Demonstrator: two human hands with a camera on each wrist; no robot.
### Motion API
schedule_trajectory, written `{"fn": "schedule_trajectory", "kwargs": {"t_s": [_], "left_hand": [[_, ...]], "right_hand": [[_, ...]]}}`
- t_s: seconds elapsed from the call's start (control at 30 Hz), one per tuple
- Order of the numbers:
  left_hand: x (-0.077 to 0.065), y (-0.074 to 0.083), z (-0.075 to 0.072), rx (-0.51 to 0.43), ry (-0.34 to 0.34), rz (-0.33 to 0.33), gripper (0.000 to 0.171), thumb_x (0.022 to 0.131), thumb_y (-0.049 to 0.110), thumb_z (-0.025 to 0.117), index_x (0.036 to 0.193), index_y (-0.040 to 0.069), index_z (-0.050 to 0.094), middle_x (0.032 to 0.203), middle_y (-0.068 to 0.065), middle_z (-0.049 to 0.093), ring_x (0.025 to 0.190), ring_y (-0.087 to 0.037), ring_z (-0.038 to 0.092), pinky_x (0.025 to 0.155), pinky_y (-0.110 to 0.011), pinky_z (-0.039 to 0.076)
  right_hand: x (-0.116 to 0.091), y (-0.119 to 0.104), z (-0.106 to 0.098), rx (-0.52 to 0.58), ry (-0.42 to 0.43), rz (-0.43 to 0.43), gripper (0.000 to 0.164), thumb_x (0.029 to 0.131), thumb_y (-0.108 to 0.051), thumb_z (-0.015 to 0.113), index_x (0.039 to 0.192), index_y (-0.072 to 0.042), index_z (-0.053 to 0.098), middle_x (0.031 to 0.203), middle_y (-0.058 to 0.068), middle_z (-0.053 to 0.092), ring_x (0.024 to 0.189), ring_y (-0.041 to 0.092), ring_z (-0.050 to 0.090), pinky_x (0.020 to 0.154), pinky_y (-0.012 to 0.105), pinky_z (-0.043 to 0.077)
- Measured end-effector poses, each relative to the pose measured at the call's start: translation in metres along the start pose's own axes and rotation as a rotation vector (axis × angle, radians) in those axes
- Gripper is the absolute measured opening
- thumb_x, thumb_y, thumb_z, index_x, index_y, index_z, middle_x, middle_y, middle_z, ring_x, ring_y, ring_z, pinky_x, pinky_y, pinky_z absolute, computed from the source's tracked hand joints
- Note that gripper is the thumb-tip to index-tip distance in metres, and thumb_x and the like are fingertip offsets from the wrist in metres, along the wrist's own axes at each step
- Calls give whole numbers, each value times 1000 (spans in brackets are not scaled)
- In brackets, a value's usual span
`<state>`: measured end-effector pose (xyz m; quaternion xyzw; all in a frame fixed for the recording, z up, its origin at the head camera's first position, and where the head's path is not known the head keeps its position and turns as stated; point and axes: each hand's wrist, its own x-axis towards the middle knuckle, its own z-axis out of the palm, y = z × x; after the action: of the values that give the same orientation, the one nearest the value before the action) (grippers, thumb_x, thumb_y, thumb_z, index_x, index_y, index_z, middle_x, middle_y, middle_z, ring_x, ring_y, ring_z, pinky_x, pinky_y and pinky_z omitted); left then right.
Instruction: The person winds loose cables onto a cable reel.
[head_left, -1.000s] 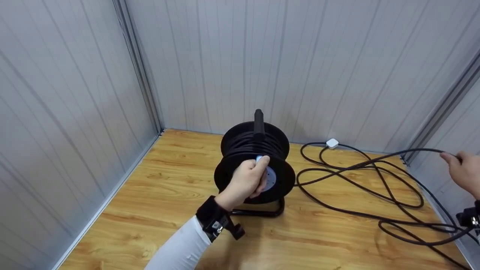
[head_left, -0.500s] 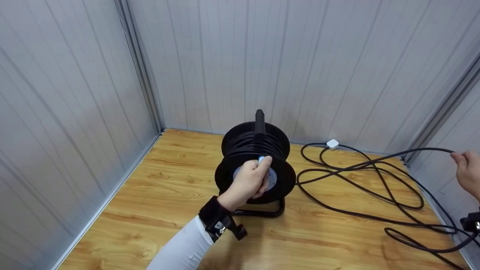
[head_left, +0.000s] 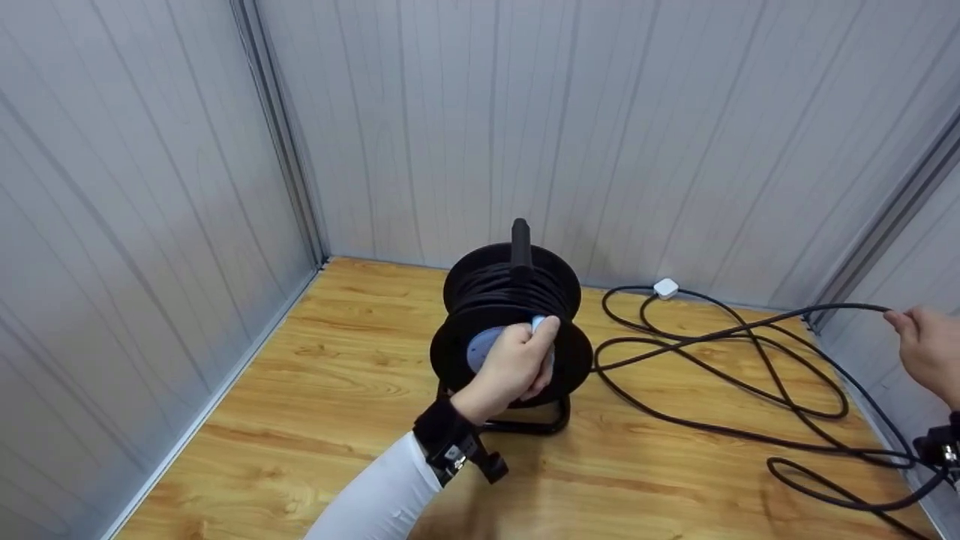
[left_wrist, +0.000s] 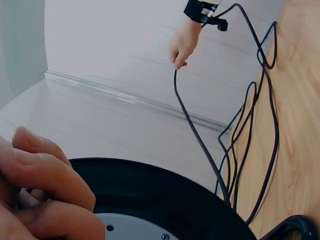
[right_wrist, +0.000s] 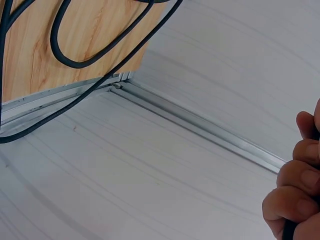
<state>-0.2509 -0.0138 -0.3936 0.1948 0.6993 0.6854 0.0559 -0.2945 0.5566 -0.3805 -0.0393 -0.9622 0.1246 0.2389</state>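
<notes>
"Where the black camera strap sits behind the left hand, is its pale marking legible?"

"Too small to read. On the cable reel, the blue-grey hub plate shows a dark hole and a screw in the left wrist view."

"Position of the reel against that hand?"

"Directly in front of it. Reel upright, carry handle at twelve o'clock. The left hand grasps the pale blue knob at the face's one o'clock; its white sleeve comes in from eight."

"And the right hand?"

"At the reel's three o'clock, grasping the black cable, that span raised. Cable leaves the reel at three and lies in loops between two and four. A white plug sits between two and three, near the back wall."

"Edges and room?"

"Back wall at twelve; the reel hides any gap. Left wall at nine, well apart, wood-grain surface between. Right wall at three, beyond the right hand; how near, I cannot tell."
</notes>
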Motion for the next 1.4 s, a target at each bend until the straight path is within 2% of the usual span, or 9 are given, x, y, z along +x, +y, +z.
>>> {"fn": "schedule_trajectory", "kwargs": {"t_s": [0.17,0.33,0.43,0.5,0.67,0.97,1.1,1.27,1.4], "left_hand": [[2,-4,11,18,14,-19,70,105,56,47,55,8,49,42,-7,44,29,-15,32,31,-29,26],[6,-9,22,34,24,-49,66,105,52,48,53,13,48,41,-5,44,29,-14,33,31,-28,27],[7,-13,28,53,19,-71,66,106,51,47,51,14,48,41,-4,43,30,-14,32,31,-28,27],[7,-16,32,67,19,-97,67,106,52,46,51,14,49,41,-4,43,30,-13,30,30,-28,26],[4,-25,39,79,25,-152,68,104,56,47,51,14,48,42,-4,44,30,-12,29,30,-29,24],[0,-53,54,200,26,-188,65,105,56,45,52,20,46,41,-3,47,33,-15,42,36,-27,33],[-3,-70,56,246,32,-199,63,107,51,45,52,21,44,40,-1,47,33,-14,43,37,-26,31],[-6,-88,51,312,28,-196,63,107,49,42,51,20,47,41,0,51,35,-13,45,39,-26,32],[-10,-98,45,356,8,-204,64,108,51,40,53,20,49,42,0,52,36,-13,46,41,-27,34]], "right_hand": [[-1,-7,4,-26,-24,-68,42,113,-23,36,92,10,50,65,17,49,51,25,42,46,34,32],[-3,-14,7,-42,-68,-157,36,112,-15,38,93,12,52,72,25,54,51,23,40,49,35,30],[-3,-21,8,-45,-103,-166,37,112,-18,40,91,9,53,70,21,53,52,22,42,49,35,31],[-3,-27,8,-51,-130,-158,41,112,-24,41,89,7,54,65,13,49,52,22,42,49,35,32],[-4,-41,13,-69,-180,-154,46,112,-33,38,89,3,55,66,8,49,53,22,43,49,35,34],[-12,-59,23,-73,-197,-215,41,112,-32,40,84,-5,52,65,4,46,54,20,42,50,35,32],[-14,-71,28,-64,-229,-239,42,112,-36,38,82,-8,49,65,3,44,54,20,41,51,35,31],[-16,-83,33,-71,-287,-285,43,111,-43,37,92,-9,56,68,0,48,57,17,44,53,35,34],[-19,-88,37,-73,-282,-332,40,111,-42,39,91,-12,55,68,-1,47,57,16,43,53,34,33]]}}
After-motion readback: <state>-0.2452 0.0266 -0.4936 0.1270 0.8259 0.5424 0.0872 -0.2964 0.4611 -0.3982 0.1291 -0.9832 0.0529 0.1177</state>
